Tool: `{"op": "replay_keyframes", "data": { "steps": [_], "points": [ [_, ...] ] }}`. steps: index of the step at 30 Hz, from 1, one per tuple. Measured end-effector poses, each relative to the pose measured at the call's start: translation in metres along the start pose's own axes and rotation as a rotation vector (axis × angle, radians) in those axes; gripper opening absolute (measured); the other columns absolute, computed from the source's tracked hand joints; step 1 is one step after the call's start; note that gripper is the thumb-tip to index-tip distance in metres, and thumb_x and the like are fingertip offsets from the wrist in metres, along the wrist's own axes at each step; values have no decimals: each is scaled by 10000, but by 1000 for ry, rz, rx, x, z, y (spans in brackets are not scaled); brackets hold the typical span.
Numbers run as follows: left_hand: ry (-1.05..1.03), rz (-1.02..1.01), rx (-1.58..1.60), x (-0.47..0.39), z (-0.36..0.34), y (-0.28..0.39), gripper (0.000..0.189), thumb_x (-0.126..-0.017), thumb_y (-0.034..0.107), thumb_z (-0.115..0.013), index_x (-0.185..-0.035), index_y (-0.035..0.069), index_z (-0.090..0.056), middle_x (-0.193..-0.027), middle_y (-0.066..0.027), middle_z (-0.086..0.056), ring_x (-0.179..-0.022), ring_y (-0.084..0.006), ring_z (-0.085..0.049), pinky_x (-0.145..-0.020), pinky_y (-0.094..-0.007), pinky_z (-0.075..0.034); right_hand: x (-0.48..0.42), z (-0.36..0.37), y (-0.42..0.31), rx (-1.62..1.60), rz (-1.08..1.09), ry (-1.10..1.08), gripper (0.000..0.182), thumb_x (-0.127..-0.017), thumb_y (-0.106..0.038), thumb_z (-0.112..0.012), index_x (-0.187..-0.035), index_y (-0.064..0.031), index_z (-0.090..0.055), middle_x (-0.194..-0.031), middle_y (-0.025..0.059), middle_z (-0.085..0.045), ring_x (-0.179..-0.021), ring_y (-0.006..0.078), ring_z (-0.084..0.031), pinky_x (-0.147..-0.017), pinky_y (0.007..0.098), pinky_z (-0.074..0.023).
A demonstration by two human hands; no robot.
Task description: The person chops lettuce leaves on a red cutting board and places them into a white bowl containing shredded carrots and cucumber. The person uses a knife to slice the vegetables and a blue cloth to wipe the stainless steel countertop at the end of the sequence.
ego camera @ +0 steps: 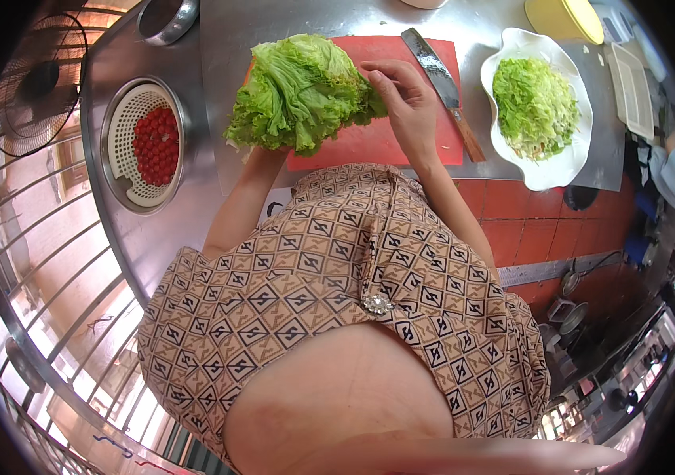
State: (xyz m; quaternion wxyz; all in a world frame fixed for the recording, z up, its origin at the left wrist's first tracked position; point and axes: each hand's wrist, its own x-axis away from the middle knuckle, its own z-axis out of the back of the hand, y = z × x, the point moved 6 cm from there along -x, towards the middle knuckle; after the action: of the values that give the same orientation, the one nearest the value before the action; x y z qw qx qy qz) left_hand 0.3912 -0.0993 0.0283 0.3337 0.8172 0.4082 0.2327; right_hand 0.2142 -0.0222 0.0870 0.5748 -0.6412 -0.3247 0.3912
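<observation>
A head of green leaf lettuce [307, 95] is held up over the left part of a red cutting board [337, 142]. My left hand [269, 153] is under it, its fingers hidden by the leaves. At the lettuce's right edge, my right hand [405, 92] has its thumb and fingertips bent together by a leaf; whether they pinch it is unclear. On the board's right side lies a cleaver-like knife [432, 66] with a wooden handle, which runs past the board's edge. Shredded lettuce [533, 107] fills a white scalloped dish [578, 151] to the right.
At the left, a white colander [120, 133] with cherry tomatoes [156, 148] sits in a metal bowl [107, 184]. A metal ring-shaped container [180, 27] stands behind it. A yellow container [569, 18] and a clear plastic tray [631, 92] are at the back right of the steel table [224, 29].
</observation>
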Motion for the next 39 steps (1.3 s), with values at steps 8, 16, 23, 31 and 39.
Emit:
{"op": "replay_keyframes", "data": {
  "steps": [8,16,23,31,39],
  "points": [
    [-45,44,-53,-4,-8,-4,466,-940,256,-536,-1334,30,-431,-1289,-136,-522,-1176,-237,-526,-997,-376,-461,-9,-6,-12,229,2,-41,213,-826,-222,-718,-846,-11,-698,-916,44,-664,-848,110,-617,-708,266,-489],
    [-13,252,-85,-27,29,-34,449,-976,286,-502,-1335,24,-441,-1287,-140,-532,-1177,-239,-534,-995,-375,-468,-4,-7,51,-210,-386,-159,496,-835,-236,-727,-1228,-2,-535,-1167,138,-594,-1046,195,-589,-846,312,-499],
    [-203,598,-720,-70,90,-67,399,-964,147,-448,-1340,14,-445,-1282,-141,-535,-1167,-220,-534,-971,-339,-469,8,26,103,-128,-511,44,555,-830,-227,-727,-1278,10,-500,-1153,168,-604,-1026,189,-600,-820,311,-506],
    [111,-49,-1521,-66,-20,-15,563,-839,245,-652,-1335,83,-442,-1345,-192,-408,-1247,-312,-435,-1040,-397,-381,20,47,134,94,-528,177,389,-832,-204,-699,-1121,15,-558,-964,115,-645,-822,146,-621,-633,270,-495],
    [50,-130,-1538,-67,57,-28,532,-772,266,-720,-1273,159,-578,-1297,-177,-416,-1240,-330,-424,-1023,-405,-387,21,75,137,165,-523,211,303,-831,-171,-693,-1040,14,-576,-921,69,-634,-759,116,-591,-675,260,-483]
  ]
}}
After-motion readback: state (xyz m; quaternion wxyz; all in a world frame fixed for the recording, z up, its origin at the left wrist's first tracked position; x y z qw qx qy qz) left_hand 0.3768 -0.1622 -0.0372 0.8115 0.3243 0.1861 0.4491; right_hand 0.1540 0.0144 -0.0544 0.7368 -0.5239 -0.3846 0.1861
